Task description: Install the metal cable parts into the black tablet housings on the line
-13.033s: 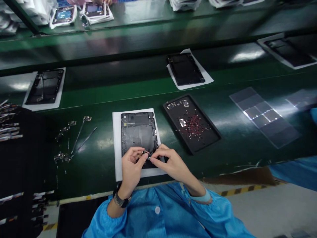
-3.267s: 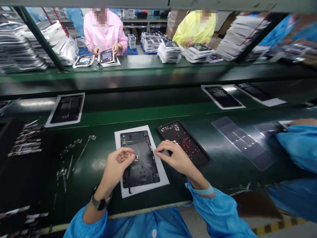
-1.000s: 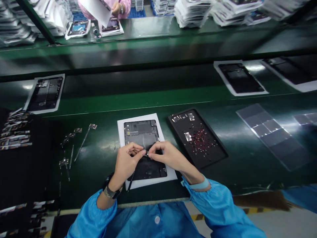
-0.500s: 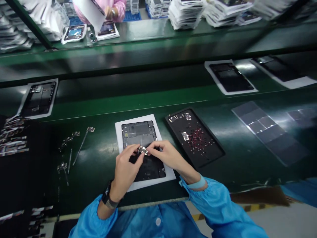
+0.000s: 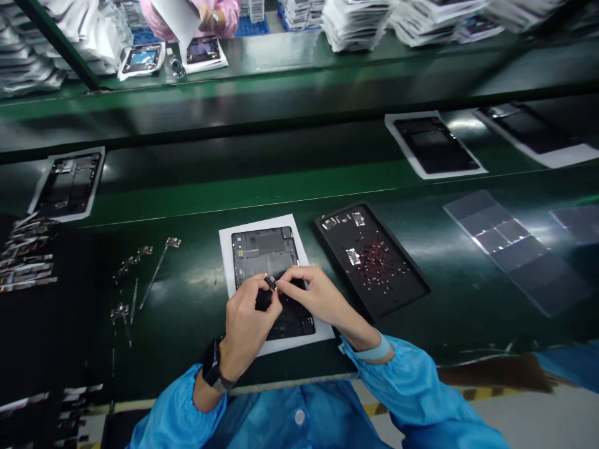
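Observation:
A small circuit board [image 5: 270, 282] is pinched between my two hands, above a black tablet housing [image 5: 266, 242]. My left hand [image 5: 249, 317] grips the board's left side with its fingertips. At the board's right end, the thumb and forefinger of my right hand [image 5: 314, 295] are closed on it. Beneath the housing lies a white sheet [image 5: 226, 255] on the green bench. To the right stands a black tray [image 5: 397, 290] with red wired parts [image 5: 374, 259] and several small boards, one being a loose board [image 5: 352, 256].
Small boards with flex strips [image 5: 173, 242] lie at the left, near a black mat [image 5: 28, 337] with more strips. Further housings [image 5: 70, 184] sit on the conveyor behind. Clear film sheets [image 5: 510, 243] are at the right. Across the line, a person in pink sleeves [image 5: 227, 15] handles a sheet.
The small circuit board has turned to a steeper tilt between my fingers. My left hand has shifted slightly right and its fingers have curled further. My right hand has barely moved.

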Demonstrator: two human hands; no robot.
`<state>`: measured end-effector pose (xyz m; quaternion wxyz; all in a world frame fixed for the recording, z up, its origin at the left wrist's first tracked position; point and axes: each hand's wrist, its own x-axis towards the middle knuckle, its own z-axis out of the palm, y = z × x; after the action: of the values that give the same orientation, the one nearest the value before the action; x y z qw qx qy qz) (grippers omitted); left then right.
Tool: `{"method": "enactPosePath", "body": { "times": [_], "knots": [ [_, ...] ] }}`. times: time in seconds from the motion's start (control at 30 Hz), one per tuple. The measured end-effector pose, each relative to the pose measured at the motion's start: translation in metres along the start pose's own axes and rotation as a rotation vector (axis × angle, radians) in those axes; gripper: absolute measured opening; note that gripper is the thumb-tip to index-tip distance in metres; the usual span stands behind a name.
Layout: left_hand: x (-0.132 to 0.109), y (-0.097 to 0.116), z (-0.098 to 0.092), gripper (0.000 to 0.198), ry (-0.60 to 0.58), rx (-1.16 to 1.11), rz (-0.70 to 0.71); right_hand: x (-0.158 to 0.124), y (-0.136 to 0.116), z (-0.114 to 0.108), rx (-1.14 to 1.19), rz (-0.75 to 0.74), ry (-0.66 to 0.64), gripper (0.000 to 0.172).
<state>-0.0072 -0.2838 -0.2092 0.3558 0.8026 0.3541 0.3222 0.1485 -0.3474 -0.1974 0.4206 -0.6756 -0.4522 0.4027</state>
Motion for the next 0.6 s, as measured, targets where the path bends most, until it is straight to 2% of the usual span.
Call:
{"method": "enactPosePath", "body": {
  "times": [0.27,0.37,0.47,0.53,0.6],
  "knots": [
    [-0.006,0.0,0.005,0.012,0.056,0.002,0.019,-0.001,-0.002,0.0,-0.022,-0.058,0.003,0.02],
    [-0.004,0.001,0.003,0.016,0.029,-0.035,-0.016,0.0,-0.002,-0.001,-0.034,-0.068,0.0,0.021],
    [0.007,0.0,-0.008,0.035,-0.128,-0.148,-0.093,0.0,-0.004,-0.003,-0.035,-0.093,-0.037,0.022],
    [0.016,-0.001,-0.021,0.03,-0.289,-0.244,-0.15,-0.001,-0.005,-0.007,-0.03,-0.133,-0.078,0.023],
    [0.024,0.0,-0.038,0.015,-0.383,-0.331,-0.231,-0.004,-0.005,-0.014,-0.048,-0.174,-0.083,0.021]
  ]
}}
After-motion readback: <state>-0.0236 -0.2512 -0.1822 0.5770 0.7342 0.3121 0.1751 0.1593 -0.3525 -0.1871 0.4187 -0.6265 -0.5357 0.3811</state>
